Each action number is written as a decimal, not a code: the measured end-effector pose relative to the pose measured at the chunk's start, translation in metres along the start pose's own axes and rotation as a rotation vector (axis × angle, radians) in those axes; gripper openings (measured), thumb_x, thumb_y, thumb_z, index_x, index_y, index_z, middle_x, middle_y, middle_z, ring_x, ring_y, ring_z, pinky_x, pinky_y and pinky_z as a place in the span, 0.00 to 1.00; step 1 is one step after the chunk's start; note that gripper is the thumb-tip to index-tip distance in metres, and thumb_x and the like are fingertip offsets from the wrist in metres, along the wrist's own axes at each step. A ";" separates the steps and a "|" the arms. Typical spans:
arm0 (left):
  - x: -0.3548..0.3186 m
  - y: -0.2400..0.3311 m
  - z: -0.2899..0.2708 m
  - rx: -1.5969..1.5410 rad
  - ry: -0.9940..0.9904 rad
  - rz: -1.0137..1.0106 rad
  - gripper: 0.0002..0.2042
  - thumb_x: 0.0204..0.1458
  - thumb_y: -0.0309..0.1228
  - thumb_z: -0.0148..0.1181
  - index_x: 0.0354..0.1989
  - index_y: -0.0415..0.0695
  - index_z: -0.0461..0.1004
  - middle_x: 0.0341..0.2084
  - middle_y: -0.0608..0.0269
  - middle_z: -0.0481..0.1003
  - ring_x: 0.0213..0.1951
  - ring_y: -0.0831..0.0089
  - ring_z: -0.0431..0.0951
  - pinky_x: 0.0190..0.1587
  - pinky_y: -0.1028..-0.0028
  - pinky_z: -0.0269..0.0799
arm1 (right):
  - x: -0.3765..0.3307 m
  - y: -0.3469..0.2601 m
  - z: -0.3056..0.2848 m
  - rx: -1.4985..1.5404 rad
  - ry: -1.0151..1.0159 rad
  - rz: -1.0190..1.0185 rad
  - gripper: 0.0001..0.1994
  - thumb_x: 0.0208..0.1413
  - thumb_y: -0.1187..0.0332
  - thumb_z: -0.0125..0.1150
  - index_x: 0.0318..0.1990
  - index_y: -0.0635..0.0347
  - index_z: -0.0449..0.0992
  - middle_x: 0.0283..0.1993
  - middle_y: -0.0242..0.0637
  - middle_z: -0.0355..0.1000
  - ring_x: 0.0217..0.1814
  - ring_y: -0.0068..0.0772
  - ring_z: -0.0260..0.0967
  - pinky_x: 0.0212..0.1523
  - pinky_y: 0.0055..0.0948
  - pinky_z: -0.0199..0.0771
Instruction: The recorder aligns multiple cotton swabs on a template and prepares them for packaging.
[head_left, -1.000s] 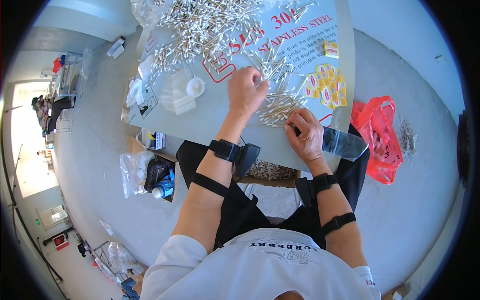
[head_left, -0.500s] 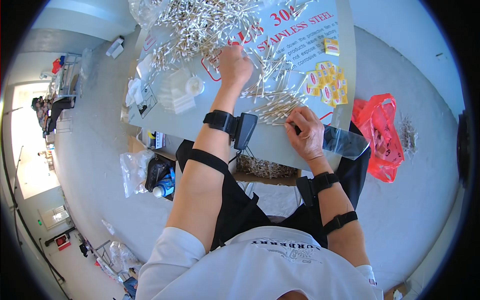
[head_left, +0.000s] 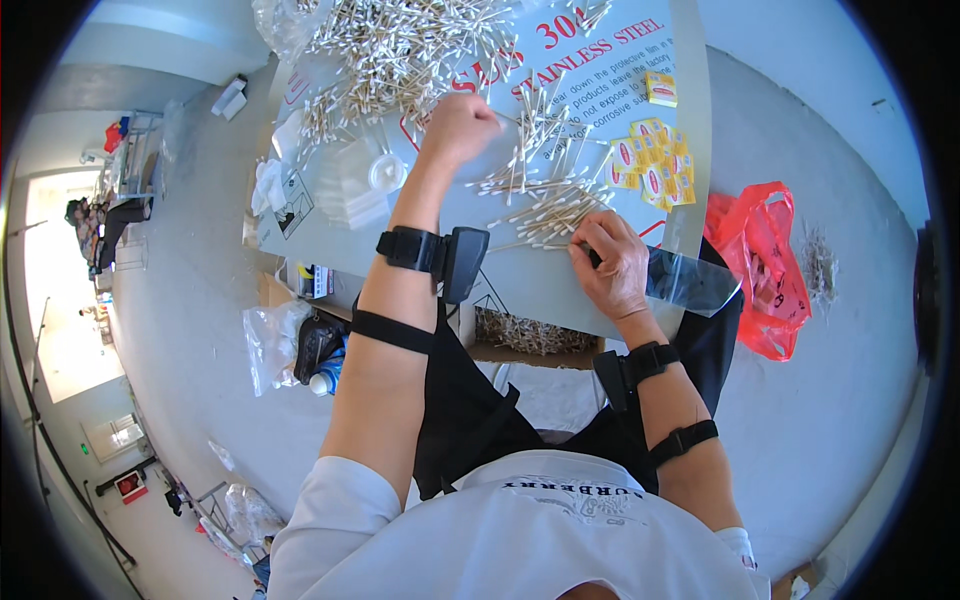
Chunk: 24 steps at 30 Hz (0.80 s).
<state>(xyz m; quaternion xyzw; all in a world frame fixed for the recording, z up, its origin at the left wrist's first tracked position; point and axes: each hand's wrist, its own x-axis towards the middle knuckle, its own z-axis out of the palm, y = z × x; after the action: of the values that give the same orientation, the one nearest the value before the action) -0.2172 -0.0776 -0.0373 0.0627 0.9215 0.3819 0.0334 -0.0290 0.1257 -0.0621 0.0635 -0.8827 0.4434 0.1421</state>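
My left hand (head_left: 458, 128) is stretched far up the table with its fingers curled at the edge of a large heap of cotton swabs (head_left: 400, 45); whether it holds any swabs I cannot tell. My right hand (head_left: 612, 265) rests near the table's front edge and pinches the mouth of a clear plastic bag (head_left: 690, 282) that lies out to the right. A smaller scatter of cotton swabs (head_left: 545, 205) lies between the two hands.
The grey table (head_left: 520, 285) carries small yellow packets (head_left: 650, 165), a stack of clear lids and bags (head_left: 350, 185). A red plastic bag (head_left: 765, 270) sits on the floor at right. Under the table stand a box of swabs (head_left: 530, 332) and bags (head_left: 275, 340).
My left hand has moved from the small scatter of swabs up and left to the edge of the big heap. My right hand has stayed on the clear bag.
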 end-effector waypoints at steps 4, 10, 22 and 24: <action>-0.019 0.009 0.013 0.059 -0.278 -0.069 0.09 0.42 0.30 0.70 0.25 0.38 0.79 0.18 0.64 0.76 0.22 0.78 0.72 0.27 0.75 0.68 | 0.001 -0.002 0.000 -0.014 0.009 -0.008 0.07 0.40 0.76 0.64 0.26 0.57 0.71 0.33 0.34 0.69 0.35 0.42 0.71 0.35 0.38 0.72; -0.041 0.007 0.027 -0.117 -0.105 -0.053 0.07 0.42 0.26 0.70 0.24 0.38 0.78 0.18 0.66 0.76 0.21 0.81 0.71 0.26 0.77 0.67 | 0.001 -0.003 0.001 -0.013 0.003 0.003 0.06 0.41 0.76 0.63 0.26 0.56 0.71 0.32 0.34 0.69 0.35 0.42 0.71 0.34 0.38 0.72; -0.097 0.029 -0.013 -0.549 0.300 0.141 0.03 0.57 0.24 0.57 0.36 0.38 0.76 0.25 0.68 0.75 0.22 0.87 0.68 0.23 0.83 0.63 | 0.000 0.000 0.001 0.000 0.011 0.000 0.06 0.41 0.76 0.63 0.26 0.56 0.72 0.33 0.33 0.69 0.35 0.42 0.71 0.35 0.38 0.73; -0.129 0.047 -0.022 -0.633 -0.162 -0.056 0.04 0.59 0.24 0.55 0.36 0.40 0.76 0.25 0.69 0.75 0.23 0.87 0.70 0.23 0.84 0.63 | -0.002 0.002 0.000 -0.008 0.016 0.006 0.06 0.41 0.76 0.63 0.26 0.57 0.72 0.33 0.33 0.69 0.35 0.42 0.71 0.35 0.39 0.73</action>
<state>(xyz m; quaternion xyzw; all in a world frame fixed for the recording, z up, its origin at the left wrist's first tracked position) -0.0878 -0.0788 0.0135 0.0540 0.7528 0.6420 0.1349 -0.0280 0.1263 -0.0642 0.0567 -0.8834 0.4410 0.1481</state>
